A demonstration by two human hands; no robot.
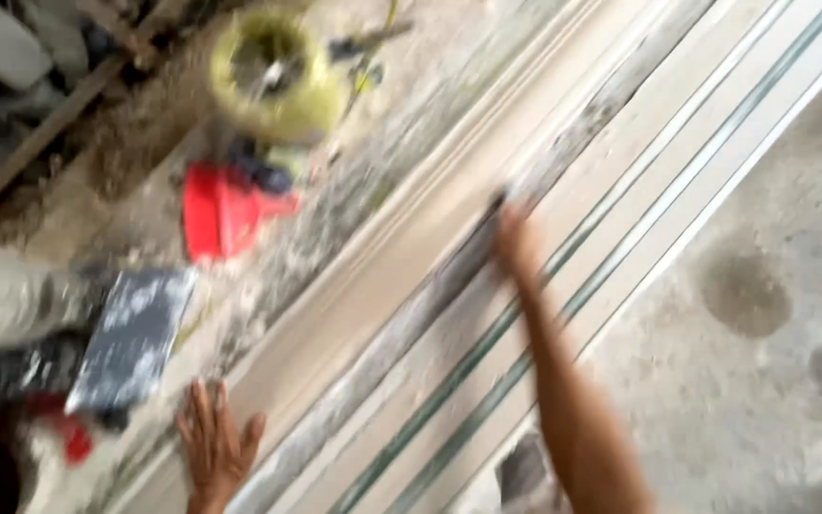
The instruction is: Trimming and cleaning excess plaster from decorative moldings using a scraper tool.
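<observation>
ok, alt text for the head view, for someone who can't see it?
Blurred downward view: the left hand lies flat, fingers spread, on long pale boards running diagonally across a dusty floor, while the right hand reaches further up them. Beside the boards sit a yellow bucket, a red object and a dark flat slab.

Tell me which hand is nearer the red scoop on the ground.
Left. The left hand lies flat on the long board, below the red scoop. The right hand is farther along the board, well off to the scoop's side.
</observation>
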